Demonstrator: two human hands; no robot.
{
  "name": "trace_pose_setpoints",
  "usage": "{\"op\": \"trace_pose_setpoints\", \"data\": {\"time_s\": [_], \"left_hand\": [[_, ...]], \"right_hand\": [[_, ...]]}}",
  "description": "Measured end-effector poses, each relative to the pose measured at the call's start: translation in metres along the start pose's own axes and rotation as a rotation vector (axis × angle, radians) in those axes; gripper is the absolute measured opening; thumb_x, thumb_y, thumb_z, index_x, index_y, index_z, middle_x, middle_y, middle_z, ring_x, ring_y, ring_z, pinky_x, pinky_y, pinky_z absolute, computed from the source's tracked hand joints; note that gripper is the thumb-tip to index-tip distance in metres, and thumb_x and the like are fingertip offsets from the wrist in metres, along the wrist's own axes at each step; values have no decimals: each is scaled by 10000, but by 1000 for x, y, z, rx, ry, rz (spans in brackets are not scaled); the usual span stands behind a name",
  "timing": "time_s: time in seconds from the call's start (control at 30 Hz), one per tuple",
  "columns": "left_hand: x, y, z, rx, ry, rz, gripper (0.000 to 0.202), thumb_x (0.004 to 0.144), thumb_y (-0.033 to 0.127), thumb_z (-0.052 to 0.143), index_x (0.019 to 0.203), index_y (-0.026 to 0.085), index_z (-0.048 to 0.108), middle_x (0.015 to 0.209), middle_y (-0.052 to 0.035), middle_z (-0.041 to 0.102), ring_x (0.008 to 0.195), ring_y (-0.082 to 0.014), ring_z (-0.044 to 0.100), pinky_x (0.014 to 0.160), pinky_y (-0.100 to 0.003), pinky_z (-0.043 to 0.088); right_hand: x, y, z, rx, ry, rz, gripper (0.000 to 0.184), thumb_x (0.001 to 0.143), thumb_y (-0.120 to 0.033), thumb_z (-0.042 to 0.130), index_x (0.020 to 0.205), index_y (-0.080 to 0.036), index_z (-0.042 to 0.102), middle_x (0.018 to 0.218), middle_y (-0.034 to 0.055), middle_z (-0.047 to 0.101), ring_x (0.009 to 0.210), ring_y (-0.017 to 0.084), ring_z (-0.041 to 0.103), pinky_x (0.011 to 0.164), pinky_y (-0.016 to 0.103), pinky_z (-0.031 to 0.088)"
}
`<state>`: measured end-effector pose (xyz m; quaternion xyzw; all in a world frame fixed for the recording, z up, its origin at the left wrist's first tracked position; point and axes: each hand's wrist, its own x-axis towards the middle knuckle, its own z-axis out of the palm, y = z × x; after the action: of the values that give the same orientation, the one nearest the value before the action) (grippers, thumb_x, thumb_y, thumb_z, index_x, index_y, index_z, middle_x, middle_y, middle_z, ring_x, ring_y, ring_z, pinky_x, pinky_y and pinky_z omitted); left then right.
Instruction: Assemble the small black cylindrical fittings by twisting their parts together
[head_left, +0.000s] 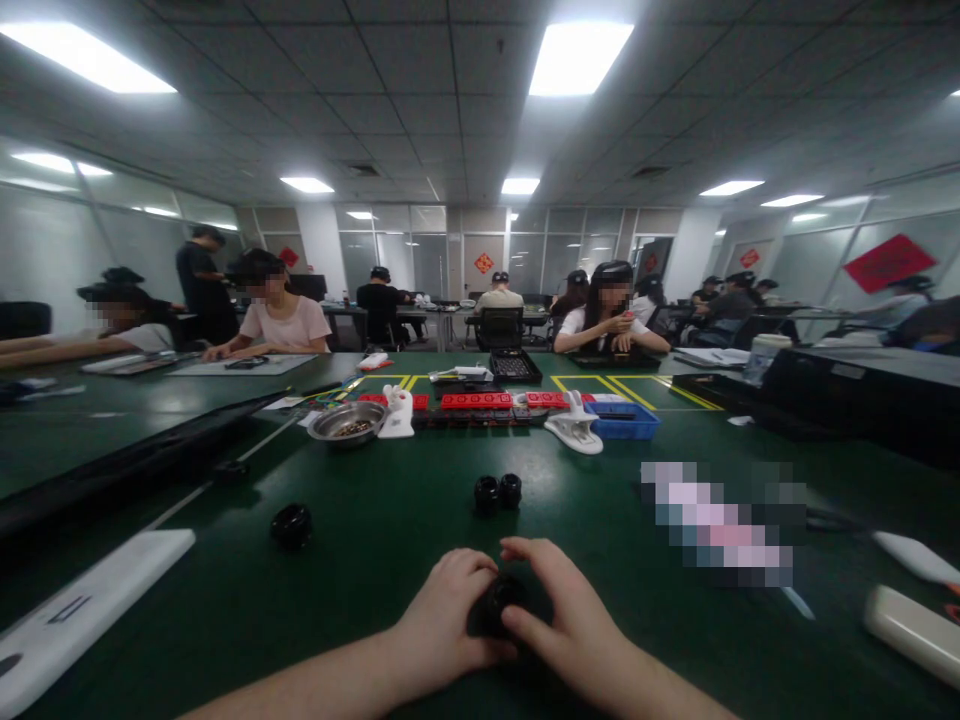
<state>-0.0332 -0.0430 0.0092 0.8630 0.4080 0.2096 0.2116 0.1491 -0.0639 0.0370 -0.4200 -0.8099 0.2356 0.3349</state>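
Note:
A glossy black round part (pixel 502 598) sits low between my hands, close to the green tabletop; its exact kind cannot be made out. My left hand (pixel 444 612) curls round its left side, with the thumb below. From the right, my right hand (pixel 576 608) presses its thumb on the part, while the index finger arches above it. Just ahead of my fingers, two similar black round parts (pixel 498 492) stand side by side. Another black part (pixel 291 525) lies farther left, apart from my hands.
Ahead are a metal bowl (pixel 348 425) with small pieces, white clamps (pixel 574 425), red strips (pixel 476 401) and a blue tray (pixel 621 420). A long white object (pixel 90 610) lies at left, a black case (pixel 862 390) at right. Several people sit beyond.

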Motion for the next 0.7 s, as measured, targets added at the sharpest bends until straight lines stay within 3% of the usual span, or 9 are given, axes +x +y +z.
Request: {"op": "trace_pose_setpoints", "data": {"time_s": [0.1, 0.17, 0.27, 0.37, 0.5, 0.57, 0.7], "left_hand": [[0, 1, 0, -4, 6, 20, 462, 641, 404, 680, 1040, 199, 570, 1084, -68, 542, 1003, -248, 477, 913, -377, 371], [0, 1, 0, -5, 3, 17, 512, 633, 388, 685, 1092, 208, 546, 1090, -66, 540, 1012, -250, 472, 912, -379, 372], [1, 2, -1, 0, 4, 11, 538, 637, 420, 678, 1107, 200, 534, 1100, -69, 537, 1029, -257, 463, 914, -388, 369], [1, 1, -1, 12, -7, 10, 463, 630, 395, 682, 1031, 194, 566, 1112, -68, 532, 1040, -259, 459, 925, -388, 361], [0, 3, -2, 21, -7, 15, 418, 623, 356, 687, 993, 195, 576, 1077, -60, 540, 1013, -247, 474, 912, -369, 373], [0, 4, -2, 20, -8, 15, 453, 629, 359, 681, 1037, 204, 560, 1084, -61, 538, 1016, -249, 472, 915, -376, 371], [0, 2, -2, 20, -19, 12, 509, 640, 378, 666, 1102, 213, 530, 1115, -69, 531, 1044, -263, 458, 920, -395, 363]], "right_hand": [[-1, -4, 5, -17, -11, 56, 469, 629, -168, 654, 1076, -170, 509, 1066, 95, 560, 995, 252, 506, 886, 403, 410], [-2, -5, 6, 19, -42, 25, 442, 651, -101, 578, 1080, -175, 502, 1062, 88, 559, 998, 231, 509, 899, 391, 405], [-5, -5, 6, 86, -69, -56, 574, 617, -16, 489, 1162, -192, 442, 1156, 87, 519, 1079, 218, 475, 957, 391, 365], [-4, -2, 8, 72, -4, -26, 601, 625, -59, 547, 1194, -194, 409, 1197, 97, 487, 1107, 241, 451, 964, 420, 352], [-1, 1, 12, 7, 39, 50, 473, 632, -160, 636, 1080, -181, 485, 1034, 81, 551, 968, 243, 511, 871, 411, 419], [-1, 2, 12, 40, 6, 30, 454, 640, -108, 582, 1076, -189, 485, 1031, 72, 560, 969, 228, 519, 878, 397, 418], [-3, 1, 11, 116, -36, -35, 604, 612, -33, 494, 1188, -198, 414, 1179, 85, 509, 1098, 225, 470, 964, 404, 352]]}}
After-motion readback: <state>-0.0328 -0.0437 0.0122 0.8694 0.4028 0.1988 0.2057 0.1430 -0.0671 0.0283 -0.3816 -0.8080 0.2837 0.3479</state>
